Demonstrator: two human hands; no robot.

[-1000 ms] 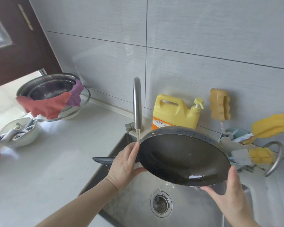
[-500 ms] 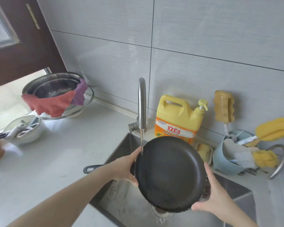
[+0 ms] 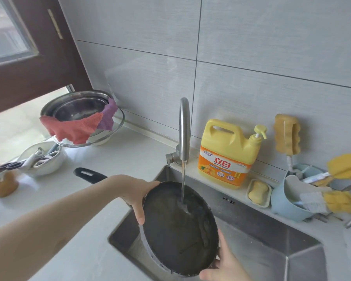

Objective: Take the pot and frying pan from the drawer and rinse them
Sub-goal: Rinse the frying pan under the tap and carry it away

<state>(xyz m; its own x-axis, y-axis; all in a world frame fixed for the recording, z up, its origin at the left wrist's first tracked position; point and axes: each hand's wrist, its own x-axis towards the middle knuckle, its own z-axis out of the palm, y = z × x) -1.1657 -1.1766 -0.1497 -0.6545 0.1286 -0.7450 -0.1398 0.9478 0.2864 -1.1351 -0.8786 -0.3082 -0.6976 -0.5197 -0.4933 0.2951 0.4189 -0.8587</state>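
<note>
- frying pan [image 3: 178, 232] tilted over sink [image 3: 272, 240], tap water [image 3: 183, 183] hitting its dark face
- left hand [image 3: 136, 191] grips upper-left rim
- right hand [image 3: 223, 264] grips lower-right rim

Black frying pan [image 3: 178, 230] tilted steeply over the sink [image 3: 272, 236], flat dark face toward the camera, wet; tap stream hits its upper part. Handle (black, with hang hole) sticks out left over the worktop [image 3: 130, 159]. Pot not seen.

Two bare hands, the left hand [image 3: 135, 191] and right hand [image 3: 224, 264]. The left forearm is bare up from the grip: no sleeve, watch or ring visible.
</note>
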